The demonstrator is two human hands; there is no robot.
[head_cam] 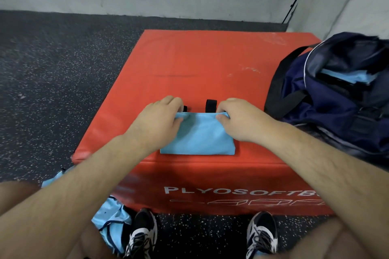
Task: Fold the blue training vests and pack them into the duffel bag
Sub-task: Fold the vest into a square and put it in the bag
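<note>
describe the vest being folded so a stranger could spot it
Find the big red foam box on the floor. Near its front edge lies the folded vest, a light blue rectangle whose far corners the left hand and right hand pinch. Unlike the crumpled vests on the floor or those in the navy duffel bag, it lies flat and neat.

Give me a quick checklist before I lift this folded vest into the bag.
1. Vest folded flat on the box: ok.
2. Left hand pinches its far left corner: ok.
3. Right hand pinches its far right corner: ok.
4. Bag open on the right: ok.
5. Room left in bag: cannot tell.
6. All vests folded: not ok, a loose pile lies on the floor.
</note>
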